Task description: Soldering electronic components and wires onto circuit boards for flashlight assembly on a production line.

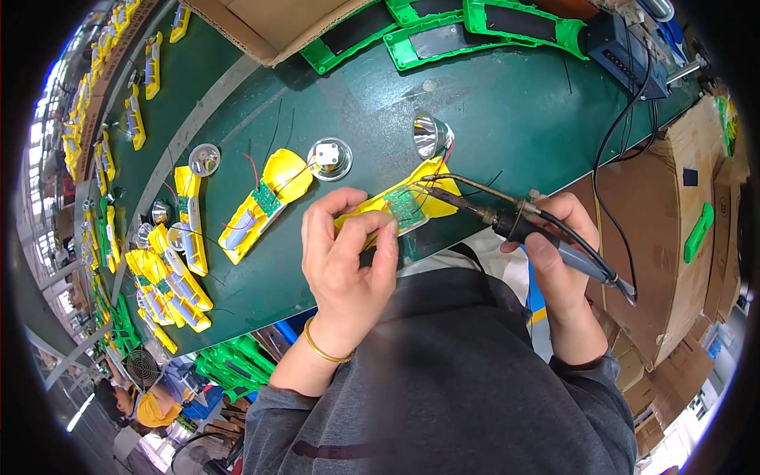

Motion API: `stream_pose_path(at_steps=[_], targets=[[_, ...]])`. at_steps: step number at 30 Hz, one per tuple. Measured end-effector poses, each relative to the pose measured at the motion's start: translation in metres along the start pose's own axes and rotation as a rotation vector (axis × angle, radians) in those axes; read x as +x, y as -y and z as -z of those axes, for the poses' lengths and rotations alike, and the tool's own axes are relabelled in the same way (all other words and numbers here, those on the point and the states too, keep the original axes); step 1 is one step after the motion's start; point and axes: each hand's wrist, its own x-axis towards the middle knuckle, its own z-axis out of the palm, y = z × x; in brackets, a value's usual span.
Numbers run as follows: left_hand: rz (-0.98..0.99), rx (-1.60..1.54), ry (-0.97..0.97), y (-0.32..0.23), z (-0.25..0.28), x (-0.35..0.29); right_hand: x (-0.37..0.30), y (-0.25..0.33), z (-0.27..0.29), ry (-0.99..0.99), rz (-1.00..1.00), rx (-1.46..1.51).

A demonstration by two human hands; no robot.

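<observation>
In my right hand [560, 245] is a soldering iron [507, 224] with a thin feed tube running along it. Its tip meets the upper edge of a green circuit board [404, 205]. That board sits in a yellow plastic lamp housing [438, 190], at the table's near edge. My left hand [352, 245] is closed around the housing's left end, thumb and forefinger pinched beside the board; a thin wire between them I cannot make out. A reflector cup [428, 135] lies just beyond the housing, joined to it by red and dark wires.
Left of my hands lie another yellow housing [273, 194] and a round reflector [329, 159]. Several similar assemblies [170, 285] crowd the table's left end. Green frames [443, 39] and a cardboard box [261, 30] stand at the back. A blue control box [621, 55] with cables is at far right.
</observation>
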Motion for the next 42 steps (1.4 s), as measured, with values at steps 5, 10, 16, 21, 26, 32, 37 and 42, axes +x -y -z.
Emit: stream_pose_path(at_steps=[5,10,16,21,26,32,37,42], targets=[[-0.024,0.037,0.010,0.001,-0.003,0.000,-0.002,-0.003,0.013,0.087,-0.007,-0.224],[-0.033,0.043,0.006,0.001,-0.002,0.000,-0.003,-0.004,0.008,0.071,-0.033,-0.178],[-0.038,0.031,-0.012,0.002,-0.005,0.000,-0.003,-0.008,0.006,0.050,0.018,-0.198],[-0.042,0.056,0.001,0.002,-0.005,-0.001,-0.003,-0.009,0.007,0.075,0.028,-0.242],[-0.042,0.049,-0.003,0.001,-0.004,-0.001,-0.003,-0.010,0.005,0.064,0.034,-0.280],[-0.018,-0.025,-0.035,0.000,-0.004,-0.002,-0.004,-0.010,0.006,0.048,0.029,-0.244],[-0.020,-0.007,-0.042,-0.001,-0.002,-0.004,-0.005,-0.010,0.006,0.036,0.000,-0.208],[-0.067,0.048,-0.076,-0.001,-0.004,-0.007,-0.004,-0.006,0.010,0.123,-0.023,-0.268]])
